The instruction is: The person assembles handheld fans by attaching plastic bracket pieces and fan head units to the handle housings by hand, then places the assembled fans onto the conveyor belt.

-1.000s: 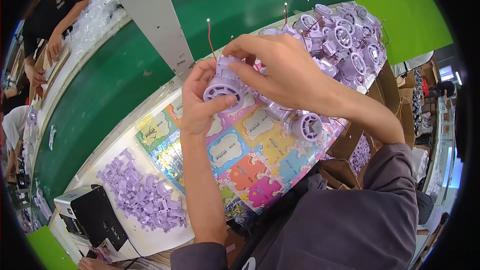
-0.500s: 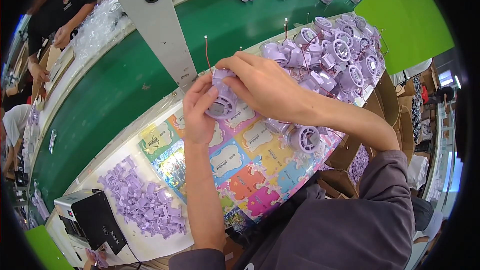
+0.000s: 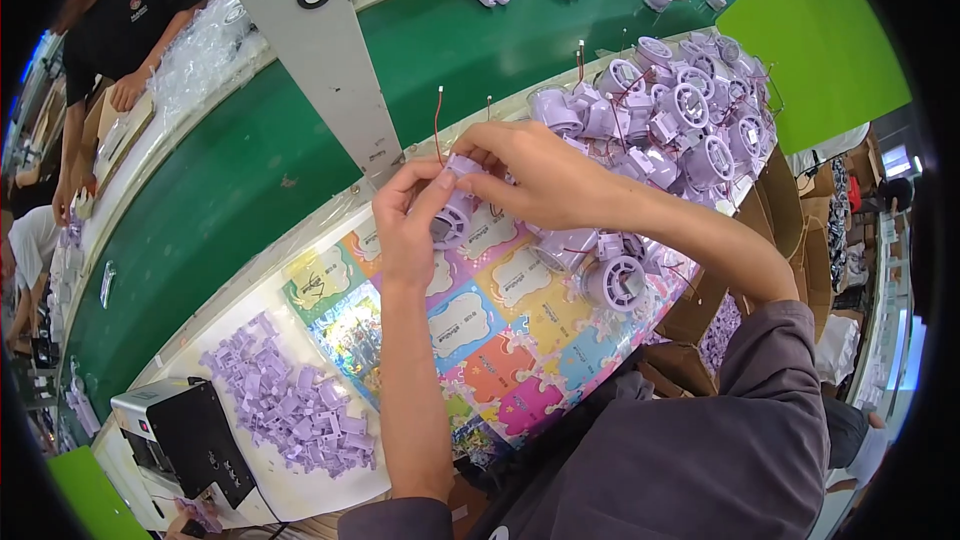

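Both my hands hold a lilac plastic round housing (image 3: 455,224) above the colourful printed sheet (image 3: 520,315). My left hand (image 3: 407,235) is closed on its left side, thumb across the front. My right hand (image 3: 548,178) pinches the upper block-like part from the right, hiding some of it. A thin red wire (image 3: 438,125) with a white plug stands up from the housing's top. Close by on the right, another such housing (image 3: 617,282) lies on the sheet, its spoked round face showing. Behind my right forearm is a heap of similar housings (image 3: 690,105) with wires.
Small lilac parts (image 3: 290,405) lie heaped at the left, beside a black and silver machine (image 3: 205,440). A green conveyor belt (image 3: 210,210) curves behind the bench, with a grey post (image 3: 320,70) before it. Cardboard boxes (image 3: 790,215) stand right. A co-worker (image 3: 130,15) is across the belt.
My hands have shifted slightly right with the housing, and its wire has swung right. The whole view has moved a little. Across the belt, the co-worker's hands have changed place.
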Motion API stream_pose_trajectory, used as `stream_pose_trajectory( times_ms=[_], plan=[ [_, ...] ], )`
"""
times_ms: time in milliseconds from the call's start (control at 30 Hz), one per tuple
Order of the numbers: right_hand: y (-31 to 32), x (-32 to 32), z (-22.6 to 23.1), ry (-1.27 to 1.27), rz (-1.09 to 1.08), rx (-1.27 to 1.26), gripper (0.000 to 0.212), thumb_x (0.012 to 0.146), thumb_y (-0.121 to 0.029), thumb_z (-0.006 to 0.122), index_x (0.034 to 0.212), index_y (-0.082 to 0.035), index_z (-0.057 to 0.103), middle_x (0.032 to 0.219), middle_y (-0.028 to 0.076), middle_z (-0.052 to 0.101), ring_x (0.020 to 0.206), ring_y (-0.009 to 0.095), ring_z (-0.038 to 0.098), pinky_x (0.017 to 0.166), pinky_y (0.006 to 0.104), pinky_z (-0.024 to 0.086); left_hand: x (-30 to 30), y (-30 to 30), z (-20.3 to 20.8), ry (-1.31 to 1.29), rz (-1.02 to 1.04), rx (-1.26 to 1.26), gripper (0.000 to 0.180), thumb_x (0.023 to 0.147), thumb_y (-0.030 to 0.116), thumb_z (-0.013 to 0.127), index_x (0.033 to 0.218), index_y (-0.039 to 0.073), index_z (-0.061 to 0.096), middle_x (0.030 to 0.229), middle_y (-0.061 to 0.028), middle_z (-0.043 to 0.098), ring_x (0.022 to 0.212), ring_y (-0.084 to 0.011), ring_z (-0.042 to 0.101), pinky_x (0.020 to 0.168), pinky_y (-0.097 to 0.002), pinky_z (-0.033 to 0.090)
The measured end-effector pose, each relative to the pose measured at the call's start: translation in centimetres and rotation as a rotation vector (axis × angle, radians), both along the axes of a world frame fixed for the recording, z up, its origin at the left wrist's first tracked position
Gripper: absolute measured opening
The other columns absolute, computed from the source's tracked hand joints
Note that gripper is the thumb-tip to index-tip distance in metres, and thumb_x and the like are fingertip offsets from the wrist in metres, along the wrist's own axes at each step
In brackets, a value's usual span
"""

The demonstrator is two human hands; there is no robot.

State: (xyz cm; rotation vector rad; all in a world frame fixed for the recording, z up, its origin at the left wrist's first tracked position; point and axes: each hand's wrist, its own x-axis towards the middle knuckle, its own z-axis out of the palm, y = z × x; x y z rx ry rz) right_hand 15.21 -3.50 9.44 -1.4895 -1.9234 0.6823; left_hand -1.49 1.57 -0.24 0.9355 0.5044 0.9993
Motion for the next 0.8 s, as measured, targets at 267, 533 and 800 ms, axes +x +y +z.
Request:
stream_pose_trajectory(
  times_ms=[267,533,800],
  plan=[
    [0.1,-0.2,-0.1,0.05,-0.004,-0.107,0.025,0.092,-0.008,0.065,0.11,0.009,0.061,0.09,0.022,0.07,0.082,0.03,0.071,0.069,0.0364,0.055,-0.5,0.1,-0.2,-0.065,-0.048,-0.054,0.006,0.092,0.005,0.066,0.09,-0.001,0.067,0.093,-0.0016,0.067,0.082,-0.0084,0.06,0.076,-0.0235,0.045],
    [2.5,2.4,3.8,-0.367,0.172,-0.253,0.026,0.091,-0.019,0.067,0.106,0.002,0.065,0.083,0.016,0.071,0.079,0.027,0.071,0.07,0.0367,0.054,0.5,-0.4,-0.5,0.032,0.012,0.057,0.006,0.091,0.005,0.067,0.091,-0.001,0.067,0.089,-0.0009,0.065,0.081,-0.007,0.057,0.074,-0.0222,0.044],
    [14.7,11.5,4.7,-0.558,-0.06,0.039,0.025,0.087,-0.023,0.064,0.098,-0.001,0.071,0.087,0.015,0.072,0.08,0.029,0.069,0.074,0.0396,0.054,-0.2,0.0,-0.4,-0.071,0.001,-0.11,0.008,0.088,0.004,0.069,0.092,-0.002,0.067,0.09,-0.0003,0.065,0.08,-0.0069,0.057,0.074,-0.0216,0.044]
  ],
)
